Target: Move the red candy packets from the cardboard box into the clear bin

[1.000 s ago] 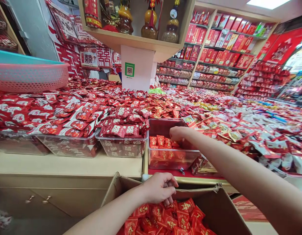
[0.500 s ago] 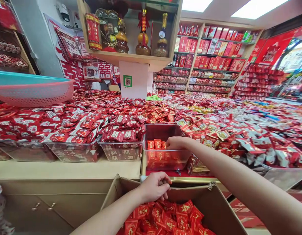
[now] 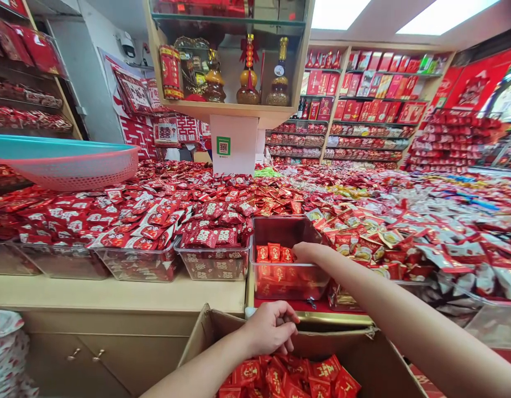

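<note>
My right hand (image 3: 308, 253) reaches down into a clear plastic bin (image 3: 289, 283). Its fingers are hidden behind the wrist and among the contents, so their grip cannot be seen. Small red packets (image 3: 274, 252) with gold print stand in a row in that bin, just left of the hand. Below, my left hand (image 3: 272, 327) hovers over an open cardboard box (image 3: 342, 354), near its far wall. Its fingers are loosely bent, with a gap between thumb and forefinger and nothing visible between them. Similar red packets (image 3: 288, 378) lie heaped in the box.
Clear bins full of red packets (image 3: 216, 235) line the counter (image 3: 156, 292) to the left. More packets (image 3: 363, 243) are piled on the right. Pink and teal baskets (image 3: 79, 166) sit at far left. A display cabinet (image 3: 234, 113) with bottles overhangs the counter.
The view has shifted, so the scene sits slightly lower and further right. Both hands keep nearly the same places, the right in the bin and the left over the box.
</note>
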